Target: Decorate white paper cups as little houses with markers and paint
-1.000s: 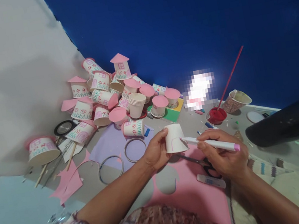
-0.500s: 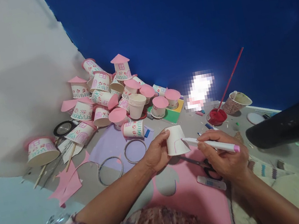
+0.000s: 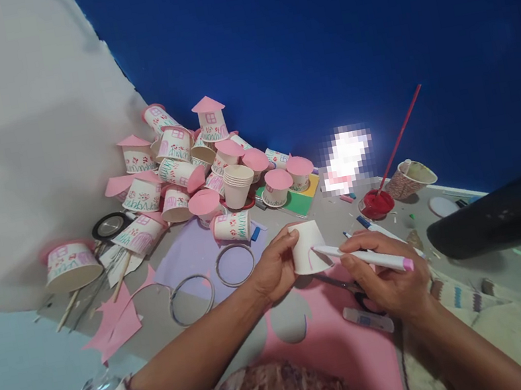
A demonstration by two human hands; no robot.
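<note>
A plain white paper cup (image 3: 305,241), turned upside down and a little tilted, is gripped at its left side by my left hand (image 3: 276,266). A thin pink-purple line shows on its near side. My right hand (image 3: 393,276) holds a white felt-tip pen (image 3: 370,258) with a pink end, its tip touching the cup near that line. Under my hands lie scissors (image 3: 339,280), partly hidden, and a clear glue stick or tube (image 3: 368,319) on pink paper (image 3: 338,363) with round cut-outs.
Decorated cups with pink paper roofs (image 3: 211,123) are heaped at the back left, beside stacked plain cups (image 3: 237,185). Metal rings (image 3: 235,264) lie on purple paper (image 3: 175,254). A red paint pot (image 3: 377,203) holds a stick; a black cylinder (image 3: 496,217) juts in from the right.
The pen tip has moved slightly left and down across the cup, and the cup has turned a little in my left hand. Both hands keep their hold.
</note>
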